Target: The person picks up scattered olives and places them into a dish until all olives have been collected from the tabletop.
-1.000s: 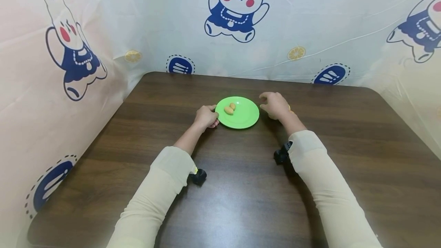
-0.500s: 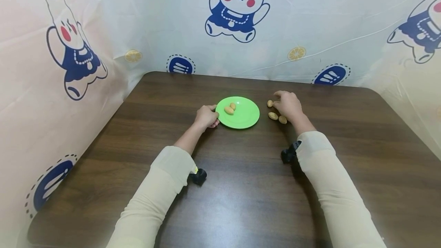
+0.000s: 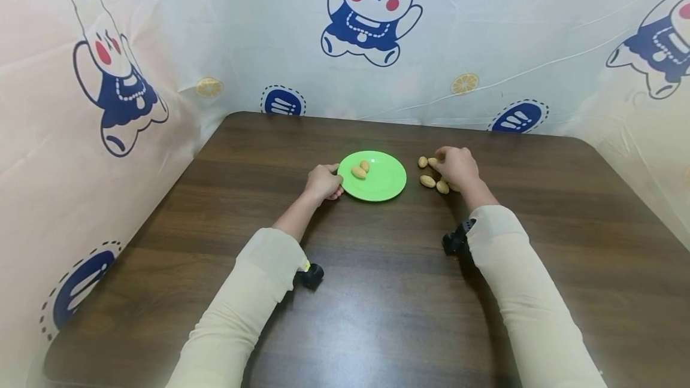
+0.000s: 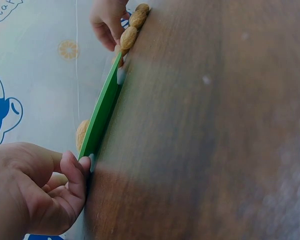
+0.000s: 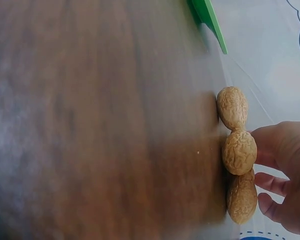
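Observation:
A green plate lies flat with two tan nuts on its left half. My left hand pinches the plate's left rim, thumb uppermost; the left wrist view shows this hand at the plate's near edge. Right of the plate, my right hand reaches over a group of several wrinkled nuts, its thumb and fingertips around one nut. In the right wrist view three nuts stand before that hand and hide part of its grip.
The dark wooden table extends around the plate and nuts. Behind it hangs a pale curtain with printed cartoon figures. Black wrist cameras sit under both cuffs, the left one and the right one.
My right hand has moved right from beside the plate, uncovering several nuts on the table, and its fingers have closed in around one. My left hand and the plate have stayed put.

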`<state>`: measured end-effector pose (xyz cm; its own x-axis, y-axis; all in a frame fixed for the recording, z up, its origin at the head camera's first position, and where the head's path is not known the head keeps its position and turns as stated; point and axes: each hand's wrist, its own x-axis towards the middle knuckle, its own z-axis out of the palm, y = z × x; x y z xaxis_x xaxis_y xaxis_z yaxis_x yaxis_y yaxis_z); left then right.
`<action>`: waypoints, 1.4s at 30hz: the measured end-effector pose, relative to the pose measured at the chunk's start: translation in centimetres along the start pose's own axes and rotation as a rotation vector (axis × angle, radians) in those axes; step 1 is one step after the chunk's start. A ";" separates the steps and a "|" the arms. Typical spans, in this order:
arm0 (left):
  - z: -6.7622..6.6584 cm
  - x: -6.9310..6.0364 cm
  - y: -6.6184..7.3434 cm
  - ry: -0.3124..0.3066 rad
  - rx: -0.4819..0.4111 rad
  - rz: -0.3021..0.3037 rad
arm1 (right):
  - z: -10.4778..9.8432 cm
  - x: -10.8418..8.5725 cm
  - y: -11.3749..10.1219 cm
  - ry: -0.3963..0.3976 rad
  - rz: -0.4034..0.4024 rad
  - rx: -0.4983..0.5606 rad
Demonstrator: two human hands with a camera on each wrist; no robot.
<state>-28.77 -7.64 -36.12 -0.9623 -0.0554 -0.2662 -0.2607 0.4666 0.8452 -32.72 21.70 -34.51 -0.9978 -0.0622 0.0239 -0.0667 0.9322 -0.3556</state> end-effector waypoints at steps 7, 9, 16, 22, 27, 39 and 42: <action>0.0 0.1 0.1 0.000 -0.004 -0.007 | 0.0 0.0 0.2 0.000 0.012 -0.033; 0.0 0.1 0.1 0.000 -0.004 -0.007 | 0.0 0.0 0.3 0.001 0.016 -0.033; 0.0 0.1 0.1 -0.001 0.001 -0.005 | 0.1 0.1 0.5 0.005 0.017 -0.023; 0.0 0.0 0.1 -0.001 -0.003 -0.001 | 0.0 0.0 0.4 0.010 0.015 -0.015; -0.1 -0.2 0.1 -0.007 -0.014 0.000 | 0.0 -0.1 0.4 0.019 0.013 -0.002; 0.0 -0.1 0.1 0.000 -0.001 -0.011 | 0.3 0.1 0.3 0.062 -0.004 0.019; 0.0 0.0 0.0 0.002 0.002 -0.008 | 0.3 0.1 0.1 0.071 -0.005 0.025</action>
<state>-28.74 -7.60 -36.08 -0.9604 -0.0609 -0.2719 -0.2681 0.4682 0.8420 -32.84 21.65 -34.83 -0.9949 -0.0405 0.0921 -0.0726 0.9226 -0.3789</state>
